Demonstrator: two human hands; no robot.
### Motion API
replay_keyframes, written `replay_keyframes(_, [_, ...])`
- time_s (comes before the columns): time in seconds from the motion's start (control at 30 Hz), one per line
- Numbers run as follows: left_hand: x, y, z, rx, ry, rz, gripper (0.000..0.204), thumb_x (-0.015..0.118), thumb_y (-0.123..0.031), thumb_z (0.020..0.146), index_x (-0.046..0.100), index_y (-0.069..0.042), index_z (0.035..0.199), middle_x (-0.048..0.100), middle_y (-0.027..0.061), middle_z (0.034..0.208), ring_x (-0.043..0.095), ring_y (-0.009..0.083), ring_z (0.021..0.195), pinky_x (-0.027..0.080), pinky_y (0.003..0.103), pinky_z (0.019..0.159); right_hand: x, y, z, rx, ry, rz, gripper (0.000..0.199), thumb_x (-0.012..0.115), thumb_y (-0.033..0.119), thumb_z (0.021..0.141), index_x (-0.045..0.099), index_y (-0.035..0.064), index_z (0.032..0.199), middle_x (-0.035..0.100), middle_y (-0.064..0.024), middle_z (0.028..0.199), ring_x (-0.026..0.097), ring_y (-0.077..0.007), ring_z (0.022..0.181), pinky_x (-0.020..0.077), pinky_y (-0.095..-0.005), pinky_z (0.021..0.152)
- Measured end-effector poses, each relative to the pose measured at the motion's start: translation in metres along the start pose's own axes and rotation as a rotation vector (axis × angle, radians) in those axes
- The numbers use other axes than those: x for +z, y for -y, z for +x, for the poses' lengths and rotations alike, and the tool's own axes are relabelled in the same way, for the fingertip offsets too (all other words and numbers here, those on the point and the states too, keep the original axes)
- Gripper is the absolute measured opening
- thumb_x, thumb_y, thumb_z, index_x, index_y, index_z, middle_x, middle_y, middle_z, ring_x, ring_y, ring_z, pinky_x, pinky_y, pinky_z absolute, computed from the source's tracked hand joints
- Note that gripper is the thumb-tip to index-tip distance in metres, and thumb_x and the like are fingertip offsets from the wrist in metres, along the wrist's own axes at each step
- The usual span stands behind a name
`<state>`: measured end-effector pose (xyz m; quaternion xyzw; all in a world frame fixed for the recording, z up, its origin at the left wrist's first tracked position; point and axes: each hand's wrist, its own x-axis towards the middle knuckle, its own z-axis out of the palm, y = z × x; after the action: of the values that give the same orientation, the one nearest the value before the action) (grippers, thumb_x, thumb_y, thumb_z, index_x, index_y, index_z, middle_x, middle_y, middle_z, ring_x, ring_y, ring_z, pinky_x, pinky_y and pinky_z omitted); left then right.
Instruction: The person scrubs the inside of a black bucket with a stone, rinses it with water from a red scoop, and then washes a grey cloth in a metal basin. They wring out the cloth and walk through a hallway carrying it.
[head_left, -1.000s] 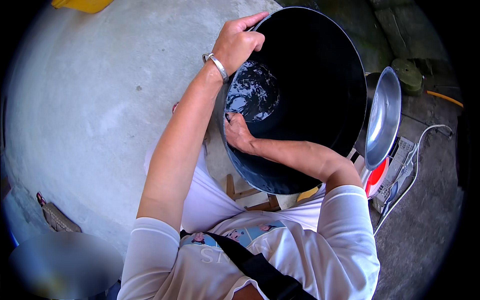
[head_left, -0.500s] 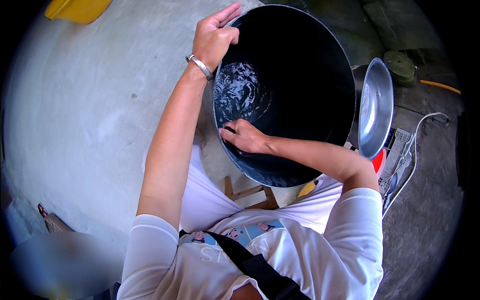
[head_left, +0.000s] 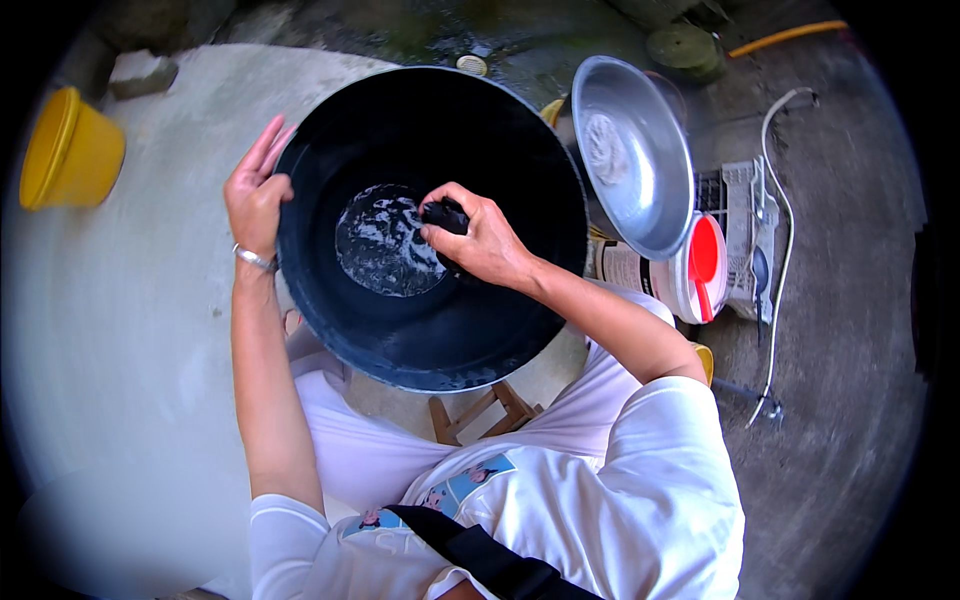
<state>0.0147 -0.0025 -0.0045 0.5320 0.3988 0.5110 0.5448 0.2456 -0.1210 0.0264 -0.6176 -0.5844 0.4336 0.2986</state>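
Gripping one dark scrubber (head_left: 443, 216) inside one black basin (head_left: 520, 180), right hand (head_left: 480, 240); left hand (head_left: 256, 196) clasps its rim. Beyond: one metal lid (head_left: 640, 170), one yellow bucket (head_left: 70, 150).

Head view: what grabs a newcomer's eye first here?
The big black basin fills the centre, tilted toward the person, with a little soapy water pooled at its bottom. The right hand presses a dark scrubbing pad against the inside wall, while the left hand grips the rim on the left. Beyond that, a shiny metal bowl leans at upper right and a yellow bucket sits far left on the concrete.
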Motion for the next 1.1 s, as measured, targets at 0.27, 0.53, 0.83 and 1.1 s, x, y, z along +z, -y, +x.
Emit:
replay_keyframes(0.27, [-0.014,0.028,0.006,-0.059,0.051,0.116,0.055,0.045,0.005,0.069,0.049,0.002,0.123,0.049,0.0105,0.126,0.043,0.0193,0.119,0.044,0.020,0.065,-0.045,0.011,-0.016,-0.513,-0.308,-0.427,0.026,0.067,0.013,0.072,0.055,0.0058,0.095,0.052,-0.0103,0.083,0.055,-0.0272,0.078,0.0453,-0.0365,0.068])
replay_keyframes(0.53, [-0.017,0.035,0.007,-0.046,0.052,-0.009,0.055,0.047,0.003,0.074,0.044,-0.001,0.128,0.048,0.0069,0.128,0.047,0.0023,0.067,0.040,0.015,0.062,-0.328,0.000,-0.107,-0.585,-0.800,-1.810,0.022,0.068,0.026,0.067,0.063,0.0173,0.087,0.059,0.0016,0.080,0.056,-0.0181,0.074,0.0402,-0.0345,0.072])
replay_keyframes(0.83, [-0.025,0.044,0.012,-0.051,0.058,0.019,0.052,0.048,0.003,0.075,0.046,0.000,0.127,0.048,0.0079,0.128,0.052,0.0075,0.090,0.043,0.020,0.078,-0.287,-0.033,-0.130,-0.325,-0.871,-1.187,0.054,0.067,0.027,0.077,0.047,0.0018,0.121,0.048,-0.0203,0.122,0.044,-0.0368,0.112,0.0352,-0.0405,0.095])
replay_keyframes(1.1, [-0.016,0.035,0.005,-0.019,0.031,0.080,0.053,0.050,0.006,0.067,0.054,-0.002,0.119,0.055,0.0079,0.119,0.049,0.0203,0.114,0.044,0.025,0.082,0.009,-0.028,-0.160,-0.518,0.068,-0.795,0.049,0.061,0.036,0.075,0.054,0.0042,0.111,0.058,-0.0101,0.104,0.055,-0.0254,0.101,0.0283,-0.0481,0.102])
